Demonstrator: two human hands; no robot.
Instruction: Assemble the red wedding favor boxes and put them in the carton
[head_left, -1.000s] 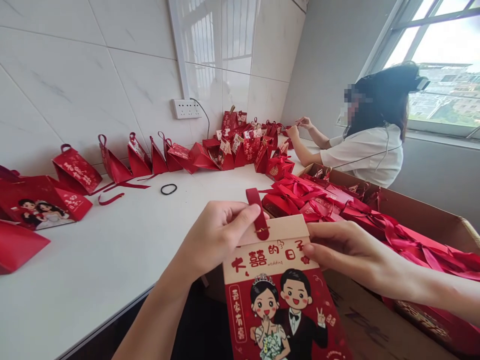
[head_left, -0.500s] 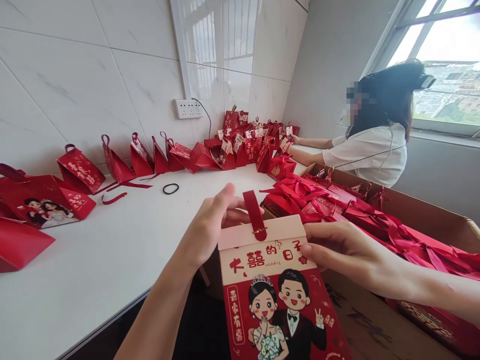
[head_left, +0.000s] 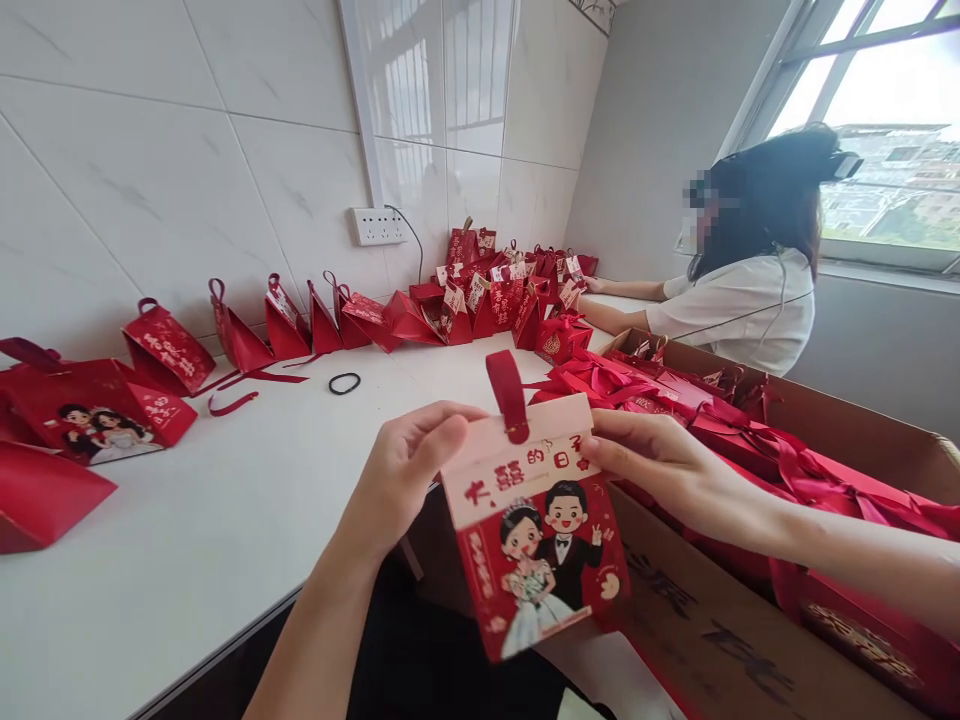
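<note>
In front of me is a red wedding gift box [head_left: 551,560] with a cream top band and a cartoon bride and groom on its face. A dark red ribbon loop [head_left: 508,392] stands up from its top edge. My left hand [head_left: 409,470] holds the top left corner, thumb at the edge and fingers partly hidden behind. On the other side, my right hand [head_left: 667,460] pinches the top right corner, thumb on the front. The box hangs slightly tilted over the gap between the table and a carton.
Red gift boxes [head_left: 169,347] line the white table [head_left: 247,500] along the tiled wall. A black hair tie [head_left: 344,383] and loose ribbon pieces [head_left: 234,404] lie there. At right stands a cardboard carton [head_left: 885,412] of ribboned boxes. Beyond it, a person [head_left: 750,300] reaches over the table.
My left hand has left the ribbon loop and taken the box's left corner. The box has risen and tilted, so its lower edge now shows. The other person's hands have lowered toward the far boxes.
</note>
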